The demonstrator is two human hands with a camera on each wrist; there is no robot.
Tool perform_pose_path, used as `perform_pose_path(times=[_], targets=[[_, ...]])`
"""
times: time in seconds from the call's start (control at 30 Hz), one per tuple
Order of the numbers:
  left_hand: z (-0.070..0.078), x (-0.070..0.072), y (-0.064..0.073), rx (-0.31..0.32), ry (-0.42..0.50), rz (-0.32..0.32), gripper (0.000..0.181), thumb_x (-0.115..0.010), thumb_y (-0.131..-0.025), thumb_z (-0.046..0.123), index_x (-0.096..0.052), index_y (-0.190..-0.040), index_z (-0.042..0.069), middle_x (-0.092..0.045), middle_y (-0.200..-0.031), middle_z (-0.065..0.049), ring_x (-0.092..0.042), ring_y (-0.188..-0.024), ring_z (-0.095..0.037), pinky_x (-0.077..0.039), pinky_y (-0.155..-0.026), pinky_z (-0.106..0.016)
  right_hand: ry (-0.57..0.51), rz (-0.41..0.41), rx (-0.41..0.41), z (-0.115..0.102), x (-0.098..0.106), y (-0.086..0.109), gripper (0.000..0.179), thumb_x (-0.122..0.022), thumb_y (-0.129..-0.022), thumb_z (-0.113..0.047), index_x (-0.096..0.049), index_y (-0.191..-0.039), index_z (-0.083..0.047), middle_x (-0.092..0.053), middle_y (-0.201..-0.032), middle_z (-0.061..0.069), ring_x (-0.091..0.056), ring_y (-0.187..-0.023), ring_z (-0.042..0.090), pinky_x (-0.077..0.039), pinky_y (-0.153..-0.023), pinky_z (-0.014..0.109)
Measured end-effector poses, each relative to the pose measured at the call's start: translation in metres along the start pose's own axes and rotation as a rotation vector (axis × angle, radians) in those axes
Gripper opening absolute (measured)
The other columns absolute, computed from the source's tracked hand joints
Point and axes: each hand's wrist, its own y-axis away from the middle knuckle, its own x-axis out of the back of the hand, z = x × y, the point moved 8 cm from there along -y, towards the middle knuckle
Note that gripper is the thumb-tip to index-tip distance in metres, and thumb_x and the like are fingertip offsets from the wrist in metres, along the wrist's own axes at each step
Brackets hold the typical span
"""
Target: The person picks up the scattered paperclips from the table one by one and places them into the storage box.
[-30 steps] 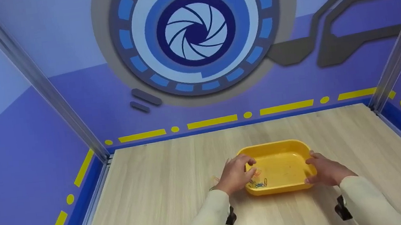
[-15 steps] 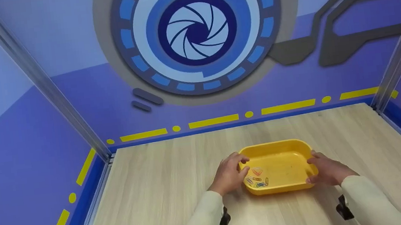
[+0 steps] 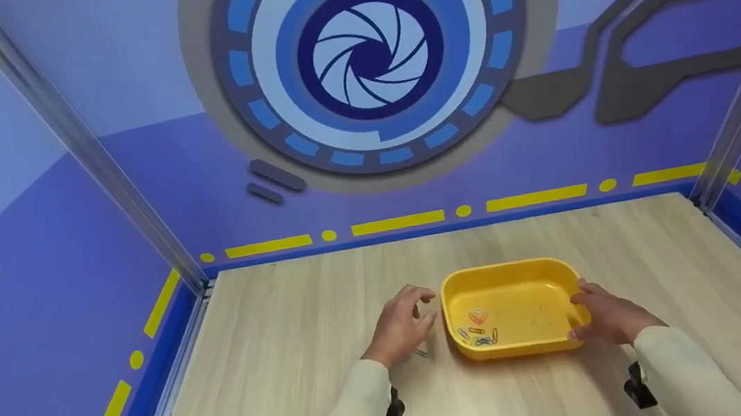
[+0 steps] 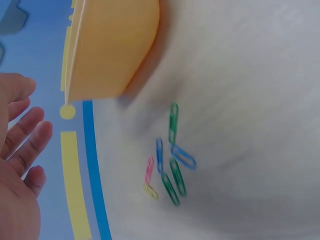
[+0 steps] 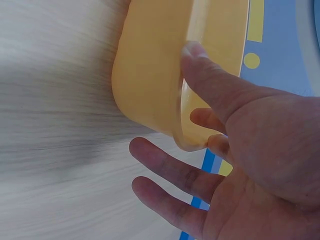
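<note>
A yellow plastic tray (image 3: 519, 348) stands on the table, with several coloured paper clips (image 3: 479, 330) in its left end. My left hand (image 3: 399, 323) is just left of the tray, fingers bent loosely and holding nothing. In the left wrist view several loose paper clips (image 4: 172, 170), green, blue, pink and yellow, lie on the table beside the tray; the hand hides most of them from the head view. My right hand (image 3: 606, 314) holds the tray's right end by the rim, its thumb (image 5: 200, 62) on the edge and some fingers inside; two other fingers extend outside.
The light wooden table (image 3: 300, 327) is walled by printed blue and purple panels (image 3: 152, 191) at the back and sides. Metal posts (image 3: 85, 157) stand at the back corners. A black strap mount (image 3: 394, 408) sits on each wrist.
My left hand has drawn back leftward from over the tray's left end to the table beside it, uncovering the paper clips inside. The right hand stays on the tray.
</note>
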Motion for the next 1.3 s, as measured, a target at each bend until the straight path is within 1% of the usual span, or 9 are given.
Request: perform_pose_path(times=[0.17, 0.3, 0.47, 0.57, 0.7, 0.83, 0.93, 1.13, 1.3], targets=[[-0.022, 0.009, 0.006, 0.014, -0.013, 0.018, 0.028, -0.061, -0.087, 0.027, -0.053, -0.113, 0.031, -0.056, -0.108, 0.010, -0.054, -0.085, -0.013, -0.041, -0.066, -0.017, 0.007, -0.002, 0.007, -0.002, 0.001, 0.001, 0.093, -0.071, -0.068, -0.051, -0.034, -0.138, -0.003, 0.000, -0.151, 0.021, -0.016, -0.130, 0.052, -0.020, -0.099, 0.065], [-0.040, 0.019, 0.011, 0.025, -0.005, 0.041, 0.027, -0.060, -0.087, 0.025, -0.055, -0.113, 0.028, -0.057, -0.108, 0.008, -0.056, -0.087, -0.016, -0.042, -0.068, -0.019, 0.012, 0.000, 0.018, -0.005, 0.001, 0.000, 0.093, -0.070, -0.067, -0.052, -0.034, -0.137, -0.003, -0.001, -0.151, 0.022, -0.016, -0.130, 0.052, -0.020, -0.099, 0.065], [-0.053, 0.023, 0.015, 0.064, 0.000, 0.025, 0.030, -0.062, -0.086, 0.023, -0.056, -0.114, 0.025, -0.058, -0.111, 0.006, -0.057, -0.092, -0.018, -0.044, -0.073, -0.024, 0.040, 0.001, 0.045, -0.005, 0.002, 0.000, 0.093, -0.068, -0.067, -0.055, -0.036, -0.136, -0.002, -0.004, -0.150, 0.024, -0.019, -0.129, 0.052, -0.022, -0.099, 0.065], [-0.061, 0.020, 0.018, 0.098, -0.009, 0.009, 0.033, -0.063, -0.085, 0.021, -0.056, -0.116, 0.024, -0.058, -0.112, 0.005, -0.057, -0.095, -0.018, -0.046, -0.075, -0.027, 0.034, 0.003, 0.045, -0.004, 0.001, 0.000, 0.096, -0.068, -0.065, -0.058, -0.036, -0.136, -0.003, -0.005, -0.150, 0.023, -0.018, -0.129, 0.052, -0.021, -0.099, 0.065], [-0.070, 0.015, 0.023, 0.116, -0.028, -0.029, 0.041, -0.068, -0.081, 0.021, -0.055, -0.119, 0.020, -0.058, -0.115, 0.003, -0.057, -0.101, -0.019, -0.047, -0.082, -0.033, 0.009, 0.008, 0.020, -0.002, 0.001, 0.001, 0.096, -0.068, -0.065, -0.058, -0.035, -0.138, -0.005, -0.003, -0.152, 0.021, -0.016, -0.131, 0.051, -0.019, -0.100, 0.065], [-0.077, 0.007, 0.028, 0.138, -0.070, -0.098, 0.058, -0.076, -0.072, 0.028, -0.053, -0.124, 0.020, -0.055, -0.122, 0.003, -0.052, -0.111, -0.019, -0.039, -0.095, -0.041, 0.011, 0.011, 0.009, -0.003, 0.001, 0.002, 0.092, -0.069, -0.067, -0.053, -0.035, -0.138, -0.005, -0.003, -0.152, 0.020, -0.015, -0.131, 0.050, -0.019, -0.100, 0.064], [-0.081, 0.001, 0.031, 0.150, -0.112, -0.131, 0.066, -0.079, -0.067, 0.033, -0.052, -0.126, 0.021, -0.053, -0.126, 0.003, -0.049, -0.115, -0.018, -0.034, -0.100, -0.043, 0.018, 0.012, 0.005, -0.004, 0.001, 0.002, 0.092, -0.069, -0.068, -0.053, -0.035, -0.138, -0.005, -0.004, -0.152, 0.020, -0.016, -0.131, 0.050, -0.019, -0.101, 0.064], [-0.079, -0.009, 0.031, 0.124, -0.157, -0.124, 0.067, -0.080, -0.064, 0.035, -0.054, -0.123, 0.018, -0.056, -0.120, 0.002, -0.051, -0.106, -0.017, -0.037, -0.094, -0.041, 0.028, 0.014, 0.007, -0.004, 0.002, 0.003, 0.092, -0.069, -0.066, -0.055, -0.037, -0.137, -0.005, -0.005, -0.152, 0.021, -0.018, -0.130, 0.050, -0.020, -0.100, 0.064], [-0.080, -0.014, 0.028, 0.144, -0.185, -0.106, 0.063, -0.080, -0.064, 0.033, -0.056, -0.121, 0.018, -0.057, -0.115, 0.003, -0.050, -0.101, -0.015, -0.038, -0.087, -0.038, 0.029, 0.013, 0.016, -0.004, 0.002, 0.004, 0.087, -0.069, -0.070, -0.051, -0.036, -0.137, -0.006, -0.005, -0.152, 0.020, -0.019, -0.130, 0.050, -0.021, -0.100, 0.064]])
